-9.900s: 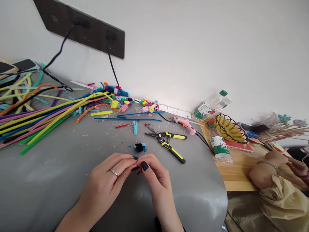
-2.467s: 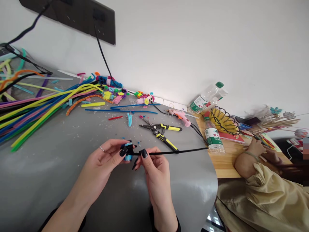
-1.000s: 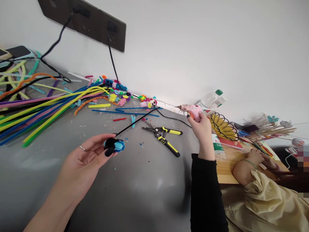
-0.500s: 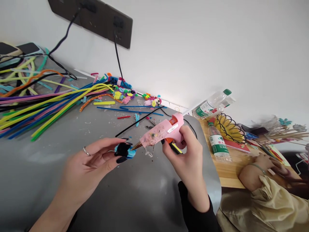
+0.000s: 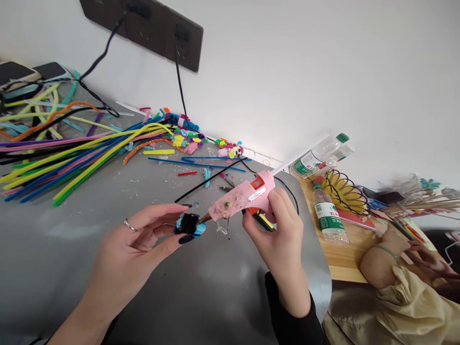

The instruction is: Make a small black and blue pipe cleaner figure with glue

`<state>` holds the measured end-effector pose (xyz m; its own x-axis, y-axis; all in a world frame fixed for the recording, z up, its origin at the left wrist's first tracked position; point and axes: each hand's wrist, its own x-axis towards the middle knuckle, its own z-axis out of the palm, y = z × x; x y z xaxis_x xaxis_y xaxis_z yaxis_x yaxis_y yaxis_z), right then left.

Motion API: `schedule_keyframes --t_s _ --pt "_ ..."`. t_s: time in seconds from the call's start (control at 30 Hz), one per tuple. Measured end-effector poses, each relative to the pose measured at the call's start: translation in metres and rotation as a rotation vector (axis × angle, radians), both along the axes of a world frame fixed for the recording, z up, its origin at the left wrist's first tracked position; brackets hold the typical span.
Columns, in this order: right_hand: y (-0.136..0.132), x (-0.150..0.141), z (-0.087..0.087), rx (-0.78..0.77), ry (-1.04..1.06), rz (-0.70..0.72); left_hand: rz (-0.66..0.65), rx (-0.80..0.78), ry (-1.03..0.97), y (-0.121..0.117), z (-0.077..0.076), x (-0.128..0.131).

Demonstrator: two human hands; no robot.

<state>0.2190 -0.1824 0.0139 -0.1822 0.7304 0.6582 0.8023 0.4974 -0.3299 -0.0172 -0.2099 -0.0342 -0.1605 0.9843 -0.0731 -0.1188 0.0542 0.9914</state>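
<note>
Black-and-blue bundle (image 5: 189, 223) sits pinched in the nearly closed left hand (image 5: 134, 244), just at the nozzle (image 5: 204, 219) of a pink glue gun (image 5: 235, 200) that the right hand (image 5: 282, 235) wraps, where either grip slipping could smear glue on skin.

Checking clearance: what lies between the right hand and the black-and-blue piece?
In the head view, the pink glue gun in the right hand spans the gap, nozzle toward the piece.
</note>
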Motion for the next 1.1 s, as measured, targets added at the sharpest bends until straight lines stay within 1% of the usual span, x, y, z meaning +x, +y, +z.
schedule_keyframes --t_s 0.2,0.4,0.5,0.7,0.97,1.1 --pt "0.0008 -0.0001 -0.0015 0.072 -0.017 0.000 0.020 0.095 0.067 0.0050 -0.0013 0.0004" --pt "0.0016 -0.0005 -0.0046 0.085 -0.030 0.023 0.008 0.097 0.124 0.0045 -0.0059 -0.0042" --pt "0.0011 0.0005 -0.0053 0.081 -0.033 0.036 0.008 0.104 0.127 0.0043 -0.0052 -0.0045" --pt "0.0007 0.0050 -0.0067 0.061 -0.018 0.061 0.021 0.128 0.098 0.0065 0.0022 0.0009" --pt "0.0025 0.0063 -0.0082 0.034 0.000 0.069 0.044 0.100 0.123 0.0072 -0.0023 0.0002" --pt "0.0018 0.0062 -0.0079 0.025 0.003 0.077 0.055 0.101 0.127 0.0072 -0.0001 0.0012"
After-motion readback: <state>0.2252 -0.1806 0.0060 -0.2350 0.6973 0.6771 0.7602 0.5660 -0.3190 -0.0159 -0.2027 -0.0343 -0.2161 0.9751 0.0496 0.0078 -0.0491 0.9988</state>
